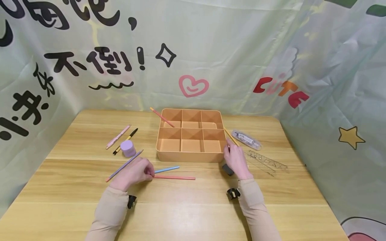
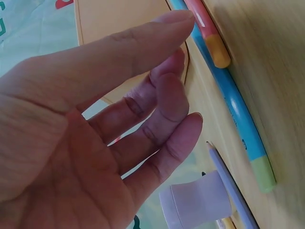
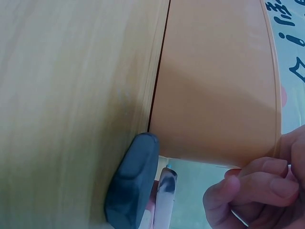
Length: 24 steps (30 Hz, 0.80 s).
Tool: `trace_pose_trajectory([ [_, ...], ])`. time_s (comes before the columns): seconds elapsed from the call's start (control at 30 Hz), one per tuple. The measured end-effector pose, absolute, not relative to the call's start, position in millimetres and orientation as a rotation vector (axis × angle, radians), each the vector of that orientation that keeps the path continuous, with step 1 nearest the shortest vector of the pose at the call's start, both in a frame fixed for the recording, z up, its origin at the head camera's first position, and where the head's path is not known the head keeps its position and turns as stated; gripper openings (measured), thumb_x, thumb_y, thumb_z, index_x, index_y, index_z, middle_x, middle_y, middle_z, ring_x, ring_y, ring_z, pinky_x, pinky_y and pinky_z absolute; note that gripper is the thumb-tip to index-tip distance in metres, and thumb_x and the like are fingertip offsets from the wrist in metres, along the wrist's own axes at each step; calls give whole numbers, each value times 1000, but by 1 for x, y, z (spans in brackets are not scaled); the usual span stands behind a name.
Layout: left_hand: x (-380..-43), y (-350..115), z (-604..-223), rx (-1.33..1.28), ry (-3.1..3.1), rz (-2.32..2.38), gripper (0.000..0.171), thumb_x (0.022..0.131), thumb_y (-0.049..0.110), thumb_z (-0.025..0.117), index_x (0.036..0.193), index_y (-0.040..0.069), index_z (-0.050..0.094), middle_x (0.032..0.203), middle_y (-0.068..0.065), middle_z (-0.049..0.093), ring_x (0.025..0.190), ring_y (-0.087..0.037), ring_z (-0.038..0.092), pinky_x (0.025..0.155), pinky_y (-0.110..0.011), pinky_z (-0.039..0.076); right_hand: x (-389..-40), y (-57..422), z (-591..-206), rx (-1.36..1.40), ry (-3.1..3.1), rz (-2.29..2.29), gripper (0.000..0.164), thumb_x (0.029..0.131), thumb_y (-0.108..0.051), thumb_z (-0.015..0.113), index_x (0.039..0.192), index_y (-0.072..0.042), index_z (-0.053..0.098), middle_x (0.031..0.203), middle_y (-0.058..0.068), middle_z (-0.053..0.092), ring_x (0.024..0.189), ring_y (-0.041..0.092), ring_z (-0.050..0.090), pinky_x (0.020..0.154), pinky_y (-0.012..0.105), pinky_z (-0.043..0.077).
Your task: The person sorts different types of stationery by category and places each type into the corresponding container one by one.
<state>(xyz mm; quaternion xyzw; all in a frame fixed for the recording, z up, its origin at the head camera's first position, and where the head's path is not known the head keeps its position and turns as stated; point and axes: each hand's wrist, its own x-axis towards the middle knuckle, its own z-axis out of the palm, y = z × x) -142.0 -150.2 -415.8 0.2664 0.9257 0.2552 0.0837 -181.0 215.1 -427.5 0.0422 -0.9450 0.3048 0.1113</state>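
Observation:
An orange six-compartment box (image 1: 192, 156) stands on the table, a red pencil (image 1: 163, 117) leaning out of its back left compartment. My right hand (image 1: 235, 159) is at its front right corner; in the right wrist view curled fingers (image 3: 262, 183) grip the rim there. My left hand (image 1: 135, 172) is over a blue pencil (image 2: 233, 105) and a red pencil (image 1: 178, 178) in front of the box. Its fingers bend loosely, with nothing between thumb and fingertips in the left wrist view. A purple pencil (image 1: 125, 164) lies beside that hand.
Left of the box lie a purple cylinder (image 1: 128, 149), a black-and-yellow pen (image 1: 126, 140) and a pink pen (image 1: 118, 137). On the right are a yellow pencil (image 1: 231, 136), a clear case (image 1: 245, 140), a transparent ruler (image 1: 266, 160) and a dark eraser-like block (image 1: 228, 169). A printed cloth (image 1: 229, 60) hangs behind.

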Motion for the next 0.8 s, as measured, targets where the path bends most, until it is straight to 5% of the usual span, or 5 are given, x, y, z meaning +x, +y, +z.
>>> trace_pose_trajectory([
  [0.8,-146,-150,-421,745,2772,771,14,77,-1,81,74,10,73,66,6,59,64,-2,47,59,-18,41,-183,215,-430,126,-2756,872,43,99,-4,46,137,15,52,57,14,54,47,17,42,46,34,36],
])
